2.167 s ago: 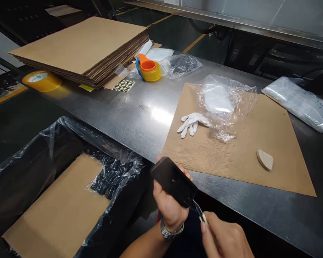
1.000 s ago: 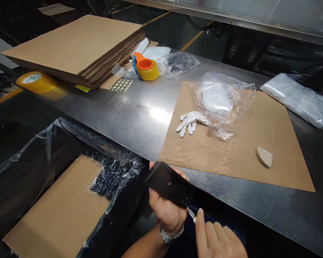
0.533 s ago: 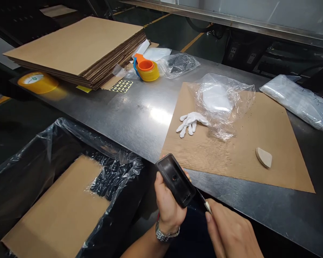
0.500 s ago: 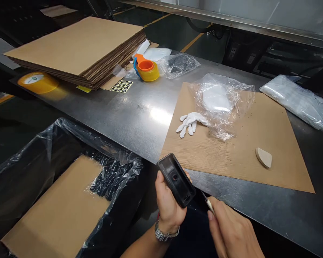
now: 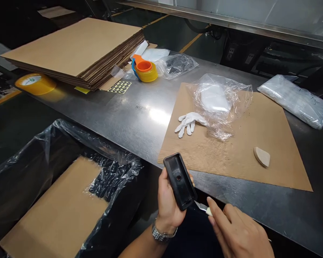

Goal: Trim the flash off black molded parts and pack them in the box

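My left hand point(image 5: 169, 204) grips a black oblong plastic part point(image 5: 180, 180) with its hollow side turned up toward me, held just in front of the steel table's near edge point(image 5: 231, 200). A metal watch sits on that wrist. My right hand point(image 5: 238, 233) is closed on a small knife point(image 5: 203, 208) with a pale handle. Its blade tip touches the lower right end of the black part.
A cardboard sheet point(image 5: 239, 150) lies on the table with a white glove point(image 5: 188, 123), a clear plastic bag point(image 5: 220, 102) and a tan wedge point(image 5: 262, 157). A stack of flat cardboard point(image 5: 78, 50), tape rolls point(image 5: 145, 70) and bagged items stand farther back. A plastic-lined box point(image 5: 56, 193) sits lower left.
The black part has turned from back up to hollow side up and shifted slightly right. The knife stays at its lower end, moving along the edge.
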Demonstrator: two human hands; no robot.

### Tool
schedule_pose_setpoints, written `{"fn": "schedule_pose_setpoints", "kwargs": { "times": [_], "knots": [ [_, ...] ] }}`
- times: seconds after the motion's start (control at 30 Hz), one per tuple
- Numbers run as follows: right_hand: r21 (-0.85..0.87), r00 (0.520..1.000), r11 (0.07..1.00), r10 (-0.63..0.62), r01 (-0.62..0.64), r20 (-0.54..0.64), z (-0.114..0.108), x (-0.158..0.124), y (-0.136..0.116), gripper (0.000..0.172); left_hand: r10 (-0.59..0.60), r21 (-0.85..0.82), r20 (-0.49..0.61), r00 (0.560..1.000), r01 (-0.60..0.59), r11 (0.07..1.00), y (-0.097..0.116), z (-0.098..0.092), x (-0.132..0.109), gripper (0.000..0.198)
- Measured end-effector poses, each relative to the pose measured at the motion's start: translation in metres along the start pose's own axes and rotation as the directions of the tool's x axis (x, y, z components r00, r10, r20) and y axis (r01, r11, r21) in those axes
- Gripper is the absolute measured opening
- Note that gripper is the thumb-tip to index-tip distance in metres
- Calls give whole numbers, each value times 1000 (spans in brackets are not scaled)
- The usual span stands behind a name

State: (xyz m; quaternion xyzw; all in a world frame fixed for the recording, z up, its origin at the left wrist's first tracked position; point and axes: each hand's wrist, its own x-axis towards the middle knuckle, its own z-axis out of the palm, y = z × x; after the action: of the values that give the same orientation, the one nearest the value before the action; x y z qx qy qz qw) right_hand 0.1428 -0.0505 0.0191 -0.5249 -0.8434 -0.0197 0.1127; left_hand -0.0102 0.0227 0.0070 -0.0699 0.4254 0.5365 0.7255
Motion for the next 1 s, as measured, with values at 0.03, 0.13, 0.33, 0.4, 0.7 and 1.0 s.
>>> {"fn": "schedule_pose_setpoints", "kwargs": {
  "times": [0.03,0.13,0.33,0.4,0.7,1.0],
  "knots": [
    [-14,1000,1000,1,-1,1,-1,0,0,31,2,0,3,1000,-2,1000,0,0,-1,39],
    [-44,1000,999,5,-5,-3,-2,-1,-1,31,13,5,13,1000,-13,1000,-1,2,-1,40],
    [-62,1000,998,2,-1,10,-2,-2,1,31,77,24,41,996,-78,997,-4,1,-1,38],
    [-54,1000,999,2,-1,18,-2,-2,2,31,103,18,67,992,-104,994,-5,1,-2,36],
    [19,1000,1000,9,-9,7,-4,6,3,38,150,22,89,985,-152,988,-6,1,-6,46],
    [-5,1000,1000,10,-10,28,-5,10,3,43,148,26,117,982,-152,988,-8,-1,-4,47]
  ]
}}
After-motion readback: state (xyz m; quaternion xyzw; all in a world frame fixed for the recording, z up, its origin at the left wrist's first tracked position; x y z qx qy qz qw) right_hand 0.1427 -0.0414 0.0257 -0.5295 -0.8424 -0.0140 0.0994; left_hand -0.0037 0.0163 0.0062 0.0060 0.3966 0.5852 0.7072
